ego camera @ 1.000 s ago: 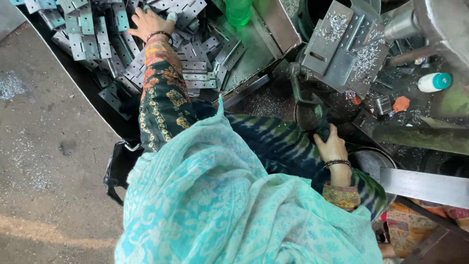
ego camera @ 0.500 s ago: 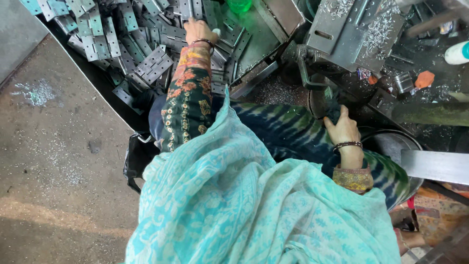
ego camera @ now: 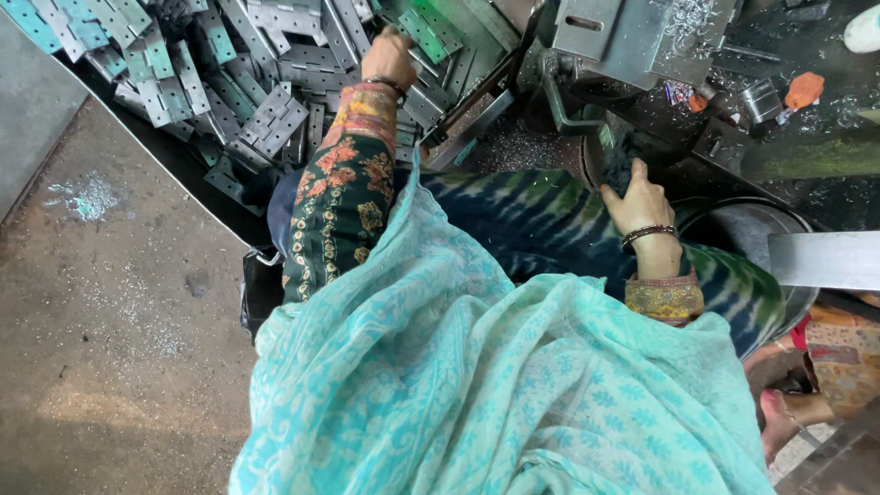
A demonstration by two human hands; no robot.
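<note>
Metal workshop: hinge heap (ego camera: 229, 101), shavings (ego camera: 687, 18)

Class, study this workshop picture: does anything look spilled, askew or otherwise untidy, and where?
Yes. The metal hinge plates under the left hand lie in a jumbled heap at all angles, not stacked. Fine metal shavings are scattered over the machine above the right hand.

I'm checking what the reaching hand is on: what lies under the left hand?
Under the left hand lies a heap of flat grey metal hinge plates, piled loosely and overlapping. The fingers are hidden behind the hand, so whether they grip a plate cannot be seen.
</note>
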